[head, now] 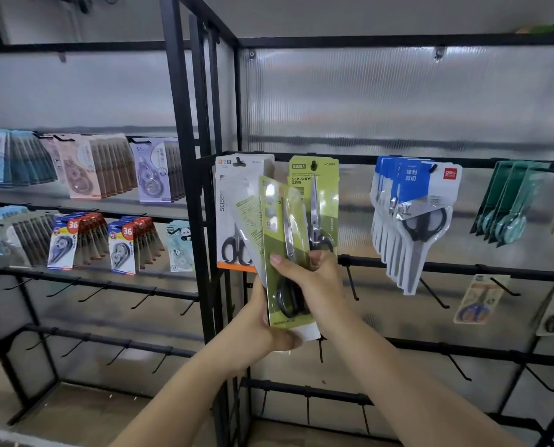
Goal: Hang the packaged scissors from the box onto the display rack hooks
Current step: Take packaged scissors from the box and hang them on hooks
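Pastel carded correction tapes [85,169] are hanging in rows on the left-hand rack, above bare black hooks [143,300]. Moving right, a white-and-orange scissors pack [229,201] is hanging at the left end of the display rack [463,269], partly covered by the fanned packs in the hands. The left hand [262,330] is gripping the lower end of a small stack of green packaged scissors [283,253], thumb curled across the bottom edge and fingers hidden behind the cards. The right hand [314,282] is pinching the front pack at mid-height, thumb lying on its face and fingers wrapped behind. Just behind these, one green scissors pack [321,188] is already hanging from a hook. Farther right, blue-and-white scissors packs [411,214] are hanging in a dense bunch, then teal ones [511,201], with single packs [479,301] on the row below.
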`<action>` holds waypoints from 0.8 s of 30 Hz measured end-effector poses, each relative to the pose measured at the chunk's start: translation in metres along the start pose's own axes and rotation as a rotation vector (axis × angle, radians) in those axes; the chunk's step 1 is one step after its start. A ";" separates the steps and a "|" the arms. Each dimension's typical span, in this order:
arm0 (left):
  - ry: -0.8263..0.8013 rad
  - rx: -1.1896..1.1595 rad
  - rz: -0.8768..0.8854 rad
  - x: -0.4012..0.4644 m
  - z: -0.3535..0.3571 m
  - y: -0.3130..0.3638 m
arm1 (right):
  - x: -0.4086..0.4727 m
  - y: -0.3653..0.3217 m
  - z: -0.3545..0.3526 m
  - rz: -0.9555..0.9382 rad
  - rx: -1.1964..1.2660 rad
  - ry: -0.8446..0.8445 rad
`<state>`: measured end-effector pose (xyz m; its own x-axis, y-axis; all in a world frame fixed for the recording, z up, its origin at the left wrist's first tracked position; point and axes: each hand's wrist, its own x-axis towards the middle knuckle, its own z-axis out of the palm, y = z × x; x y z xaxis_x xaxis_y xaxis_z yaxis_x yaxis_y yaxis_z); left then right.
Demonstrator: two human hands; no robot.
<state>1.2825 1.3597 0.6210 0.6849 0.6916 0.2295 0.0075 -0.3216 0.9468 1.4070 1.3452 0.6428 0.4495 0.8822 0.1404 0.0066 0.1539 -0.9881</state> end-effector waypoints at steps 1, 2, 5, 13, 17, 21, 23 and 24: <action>0.002 0.016 -0.004 0.000 -0.001 -0.001 | 0.002 0.000 0.000 0.037 0.042 -0.018; 0.014 0.037 -0.006 -0.001 -0.003 -0.002 | 0.004 -0.001 0.001 0.065 0.070 -0.033; 0.084 0.092 0.023 -0.001 -0.004 -0.006 | 0.007 -0.004 0.002 0.116 0.116 -0.091; 0.353 0.073 0.055 -0.001 0.003 -0.026 | 0.004 -0.001 0.012 -0.198 -0.190 0.127; 0.376 -0.004 0.080 0.002 0.004 -0.024 | 0.003 0.006 0.012 -0.273 0.003 0.081; 0.310 -0.147 0.066 0.001 0.002 -0.023 | 0.006 0.001 0.003 -0.370 0.097 0.130; 0.328 -0.188 0.049 -0.001 -0.002 -0.024 | 0.011 -0.009 -0.005 -0.416 0.097 0.165; 0.349 -0.204 0.038 -0.002 -0.004 -0.024 | 0.015 -0.015 -0.010 -0.433 0.063 0.189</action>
<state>1.2785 1.3687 0.5991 0.3931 0.8708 0.2952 -0.1819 -0.2410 0.9533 1.4228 1.3512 0.6588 0.5722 0.6351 0.5189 0.1778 0.5217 -0.8344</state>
